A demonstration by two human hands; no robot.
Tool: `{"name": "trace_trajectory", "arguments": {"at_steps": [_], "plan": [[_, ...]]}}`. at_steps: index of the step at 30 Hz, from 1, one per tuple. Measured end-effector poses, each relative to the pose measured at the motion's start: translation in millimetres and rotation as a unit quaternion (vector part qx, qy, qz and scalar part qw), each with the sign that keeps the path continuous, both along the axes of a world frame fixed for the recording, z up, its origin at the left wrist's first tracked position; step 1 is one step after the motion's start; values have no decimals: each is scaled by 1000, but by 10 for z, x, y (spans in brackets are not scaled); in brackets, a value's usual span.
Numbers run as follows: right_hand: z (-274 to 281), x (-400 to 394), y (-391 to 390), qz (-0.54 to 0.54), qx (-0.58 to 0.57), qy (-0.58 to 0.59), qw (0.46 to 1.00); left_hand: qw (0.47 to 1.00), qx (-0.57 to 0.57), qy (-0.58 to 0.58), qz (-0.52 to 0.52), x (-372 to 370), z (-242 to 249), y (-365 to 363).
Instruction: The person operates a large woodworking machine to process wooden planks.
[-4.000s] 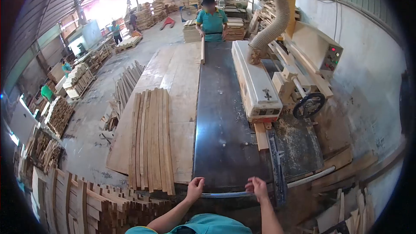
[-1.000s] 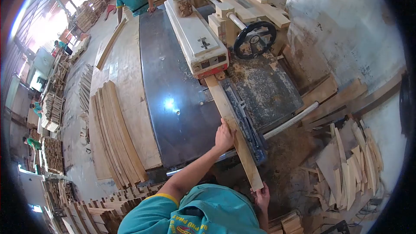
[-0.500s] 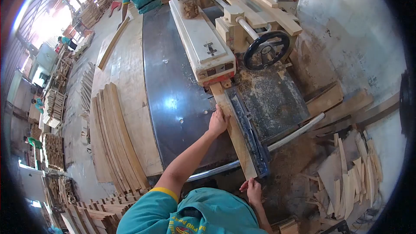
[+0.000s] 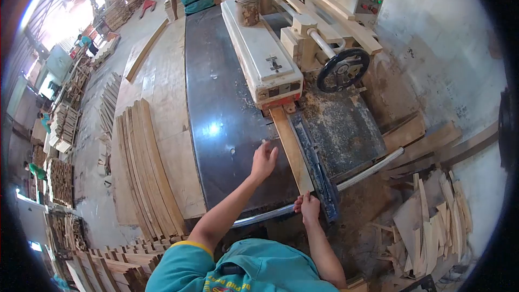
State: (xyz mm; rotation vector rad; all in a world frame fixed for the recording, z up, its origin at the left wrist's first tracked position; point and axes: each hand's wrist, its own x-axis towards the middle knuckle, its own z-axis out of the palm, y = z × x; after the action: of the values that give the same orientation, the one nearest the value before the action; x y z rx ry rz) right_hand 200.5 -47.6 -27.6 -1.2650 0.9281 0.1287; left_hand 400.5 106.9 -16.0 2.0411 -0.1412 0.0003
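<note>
board [image 4: 292, 150] is lying ahead of my right hand [image 4: 308, 207], reaching under the machine [image 4: 263, 57]; those fingers are curling at its near end, whether gripping i can't tell. my left hand [image 4: 263, 163] is hovering, fingers loosely open, the board just to their right.

Wall [image 4: 427, 38]: pale, stained and scuffed. Well left of the wall: grey floor [image 4: 91, 176], timber stacks [image 4: 59, 184] standing on it. Beyond these, also left of the wall: large opening [image 4: 67, 19], daylight glaring, detail washed out.
</note>
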Motion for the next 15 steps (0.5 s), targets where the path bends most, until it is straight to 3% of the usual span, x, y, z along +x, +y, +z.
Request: {"name": "trace_trajectory", "arguments": {"at_steps": [3, 5, 8, 10, 11, 12, 15], "plan": [[-32, 289, 9, 13, -2, 10, 1000, 998, -51, 25, 15, -660, 216, 540], [-44, 457, 27, 21, 6, 10, 1000, 990, -125, 62, 36, -1098, 94, 948], [-14, 691, 88, 12, 17, -6, 1000, 972, -182, 101, 111, -1783, 158, 1459], [-37, 808, 147, -33, 71, -43, 996, 974, -132, 87, 164, -2214, 240, 1748], [-6, 833, 178, -41, 70, -56, 995, 946, -198, 151, 205, -2415, 186, 1919], [54, 811, 216, -36, 72, -61, 995, 947, -199, 144, 209, -2603, 86, 2096], [252, 598, 291, 60, 69, -113, 989, 809, -332, 226, 430, -2901, -105, 2561]]}}
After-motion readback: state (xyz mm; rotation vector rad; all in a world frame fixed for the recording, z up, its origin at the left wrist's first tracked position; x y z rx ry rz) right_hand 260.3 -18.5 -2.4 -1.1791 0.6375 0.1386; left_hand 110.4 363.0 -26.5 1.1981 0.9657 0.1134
